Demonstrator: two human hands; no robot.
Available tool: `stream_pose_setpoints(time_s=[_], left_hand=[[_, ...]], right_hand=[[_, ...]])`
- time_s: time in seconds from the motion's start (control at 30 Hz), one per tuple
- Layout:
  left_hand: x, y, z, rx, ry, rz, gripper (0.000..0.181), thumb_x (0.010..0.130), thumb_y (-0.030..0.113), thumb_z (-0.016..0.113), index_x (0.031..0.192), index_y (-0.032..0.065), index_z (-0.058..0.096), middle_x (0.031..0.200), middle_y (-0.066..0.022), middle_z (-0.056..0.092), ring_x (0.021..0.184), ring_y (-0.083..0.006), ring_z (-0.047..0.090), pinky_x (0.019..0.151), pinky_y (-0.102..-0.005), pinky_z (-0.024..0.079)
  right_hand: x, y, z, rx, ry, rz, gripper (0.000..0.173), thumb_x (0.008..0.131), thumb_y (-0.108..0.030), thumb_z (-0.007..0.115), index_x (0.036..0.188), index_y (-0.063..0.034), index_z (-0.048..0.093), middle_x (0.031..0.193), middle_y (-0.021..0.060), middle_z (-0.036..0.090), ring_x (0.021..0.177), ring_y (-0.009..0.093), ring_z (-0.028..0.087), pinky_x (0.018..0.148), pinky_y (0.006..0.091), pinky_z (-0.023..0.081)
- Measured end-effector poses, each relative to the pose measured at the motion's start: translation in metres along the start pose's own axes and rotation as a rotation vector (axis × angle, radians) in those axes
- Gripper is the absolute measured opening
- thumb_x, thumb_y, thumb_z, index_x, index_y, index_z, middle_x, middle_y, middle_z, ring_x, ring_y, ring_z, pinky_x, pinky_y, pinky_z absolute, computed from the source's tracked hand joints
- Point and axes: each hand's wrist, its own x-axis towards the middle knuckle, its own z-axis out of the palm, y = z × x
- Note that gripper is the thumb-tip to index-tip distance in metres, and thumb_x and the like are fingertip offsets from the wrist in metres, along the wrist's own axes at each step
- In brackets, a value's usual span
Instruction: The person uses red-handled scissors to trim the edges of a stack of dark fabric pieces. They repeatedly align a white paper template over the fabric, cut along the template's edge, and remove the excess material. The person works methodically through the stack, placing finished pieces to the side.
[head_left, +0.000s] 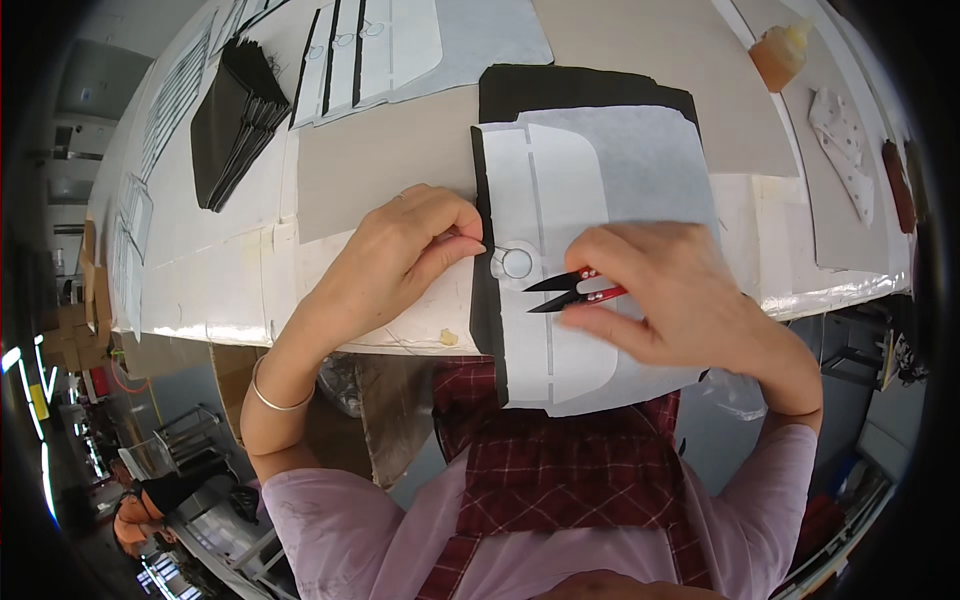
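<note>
A flat panel of pale grey-white sheet (660, 172) with a black edge strip lies before me, overhanging the table's near edge. On it is a clear disc with a dark stitched-looking ring (517, 263). Thin dark threads (498, 248) run from the ring to the left edge of the panel. There, my left hand (420, 251) pinches their end between thumb and forefinger, though the fingertips partly hide it. My right hand (660, 292) holds thread snips (577, 287) with red handles and black blades. The blades are apart, pointing left just below the ring, over the panel.
More ringed panels (375, 52) overlap at the back left, beside a stack of folded black pieces (240, 124). A plastic bottle of amber liquid (780, 56) and a dotted cloth (840, 150) lie at the right. Another person (142, 510) is in the left background.
</note>
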Motion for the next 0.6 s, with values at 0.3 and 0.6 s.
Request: stream_pose_setpoints(time_s=[0.3, 0.6], left_hand=[[0.007, -0.004, 0.006, 0.0, 0.078, 0.077, 0.009, 0.096, 0.008, 0.068, 0.098, 0.001, 0.063, 0.081, -0.0103, 0.068, 0.07, -0.023, 0.065, 0.067, -0.0324, 0.05], [0.007, -0.005, 0.007, -0.017, 0.078, 0.063, 0.007, 0.097, 0.008, 0.066, 0.098, 0.0021, 0.062, 0.08, -0.0107, 0.069, 0.073, -0.0232, 0.07, 0.068, -0.032, 0.053]], right_hand=[[0.069, 0.036, -0.016, -0.12, -0.307, -0.044, 0.04, 0.093, -0.039, 0.07, 0.074, -0.004, 0.066, 0.055, 0.0144, 0.051, 0.055, 0.036, 0.053, 0.055, 0.0436, 0.038], [0.093, 0.032, -0.015, -0.053, -0.466, -0.002, 0.047, 0.093, -0.035, 0.067, 0.061, -0.0021, 0.057, 0.051, 0.0121, 0.042, 0.052, 0.032, 0.042, 0.055, 0.0444, 0.035]])
